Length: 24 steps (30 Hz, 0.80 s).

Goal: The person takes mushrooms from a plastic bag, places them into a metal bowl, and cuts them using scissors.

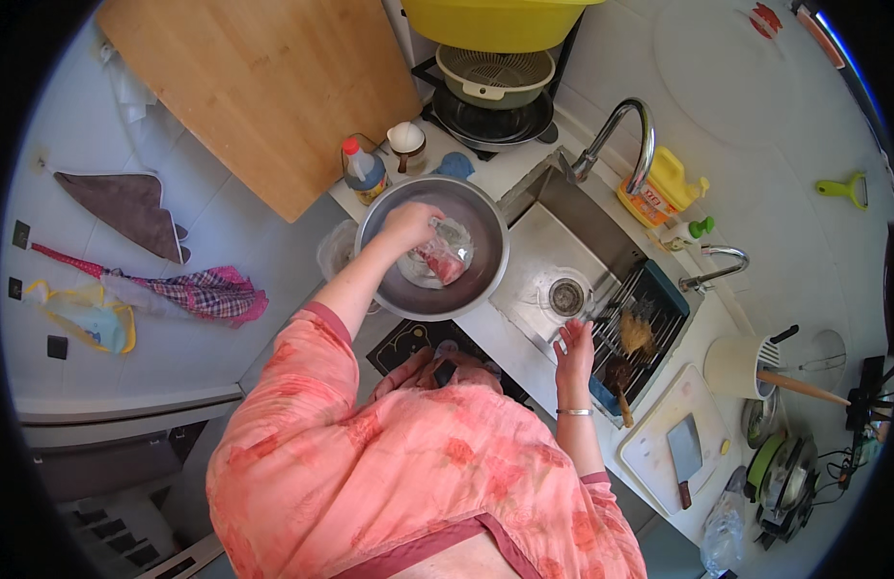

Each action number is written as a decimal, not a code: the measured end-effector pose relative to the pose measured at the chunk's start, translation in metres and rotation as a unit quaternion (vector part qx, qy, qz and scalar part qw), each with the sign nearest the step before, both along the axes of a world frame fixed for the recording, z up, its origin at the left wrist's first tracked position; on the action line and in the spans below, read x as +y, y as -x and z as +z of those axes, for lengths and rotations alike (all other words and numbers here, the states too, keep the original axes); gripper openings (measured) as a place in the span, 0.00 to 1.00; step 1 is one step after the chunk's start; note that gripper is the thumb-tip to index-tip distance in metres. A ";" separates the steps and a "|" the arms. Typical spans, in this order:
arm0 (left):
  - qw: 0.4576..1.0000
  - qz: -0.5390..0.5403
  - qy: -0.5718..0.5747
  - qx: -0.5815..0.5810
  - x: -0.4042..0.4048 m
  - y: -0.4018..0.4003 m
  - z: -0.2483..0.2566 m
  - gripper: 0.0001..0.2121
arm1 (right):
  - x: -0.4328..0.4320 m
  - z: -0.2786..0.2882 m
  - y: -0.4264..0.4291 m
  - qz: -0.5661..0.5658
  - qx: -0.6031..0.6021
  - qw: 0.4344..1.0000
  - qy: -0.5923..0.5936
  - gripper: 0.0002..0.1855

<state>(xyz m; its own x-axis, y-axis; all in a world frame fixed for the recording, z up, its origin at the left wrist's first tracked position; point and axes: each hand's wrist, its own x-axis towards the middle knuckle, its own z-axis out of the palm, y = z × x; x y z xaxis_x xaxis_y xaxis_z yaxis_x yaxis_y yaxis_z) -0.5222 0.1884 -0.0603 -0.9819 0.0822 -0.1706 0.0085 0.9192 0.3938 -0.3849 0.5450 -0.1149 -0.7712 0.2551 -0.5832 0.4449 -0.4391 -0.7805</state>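
My left hand [409, 226] is inside a round metal basin [484, 224], its fingers closed on the gathered top of a clear plastic bag [457, 235]. Red meat [444, 266] shows through the lower part of the bag. The basin stands at the counter's corner, left of the stainless steel sink [541, 246]. Over the sink's near edge, my right hand [575, 354] is held up with fingers apart and nothing in it. A drain strainer [566, 297] lies just beyond that hand.
A curved faucet [638, 119] rises behind the sink. Brushes [636, 333] lie on a drying rack [653, 289]. To the right, a cleaver [684, 449] rests on a white cutting board [638, 449]. A red-capped bottle [366, 174] and a large wooden board [273, 94] stand behind the basin.
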 end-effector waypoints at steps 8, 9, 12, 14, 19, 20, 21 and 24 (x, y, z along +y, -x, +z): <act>0.981 -0.171 0.075 0.050 0.023 -0.014 -0.038 0.12 | 0.003 0.002 0.001 0.007 0.003 1.000 0.001 0.26; 0.977 -0.188 0.084 0.058 0.027 -0.013 -0.044 0.11 | 0.005 0.002 0.001 0.004 0.005 1.000 -0.002 0.26; 0.972 -0.196 0.132 -0.019 0.033 0.001 -0.057 0.08 | 0.009 0.001 0.001 -0.002 0.006 1.000 -0.008 0.25; 0.972 -0.195 0.125 0.025 0.029 0.005 -0.066 0.06 | 0.011 0.005 0.002 -0.005 -0.002 1.000 -0.010 0.25; 0.977 -0.204 0.054 0.019 0.034 0.013 -0.017 0.05 | 0.020 0.004 -0.003 -0.011 0.004 1.000 -0.021 0.25; 0.980 -0.190 0.054 0.013 0.033 0.014 -0.009 0.05 | 0.020 0.003 -0.003 -0.009 0.001 1.000 -0.023 0.24; 0.983 -0.175 0.054 0.009 0.031 0.017 -0.004 0.06 | 0.021 0.002 -0.002 -0.006 0.002 1.000 -0.024 0.24; 0.986 -0.158 0.048 -0.034 0.024 0.026 -0.001 0.07 | 0.018 0.005 0.000 -0.007 0.003 1.000 -0.027 0.24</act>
<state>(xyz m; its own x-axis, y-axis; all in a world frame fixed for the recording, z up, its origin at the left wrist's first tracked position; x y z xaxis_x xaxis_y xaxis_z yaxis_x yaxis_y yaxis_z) -0.5483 0.2120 -0.0611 -0.8959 0.3626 -0.2566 0.2773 0.9079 0.3145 -0.3851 0.5630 -0.1101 -0.7704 0.2973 -0.5639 0.4342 -0.4029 -0.8057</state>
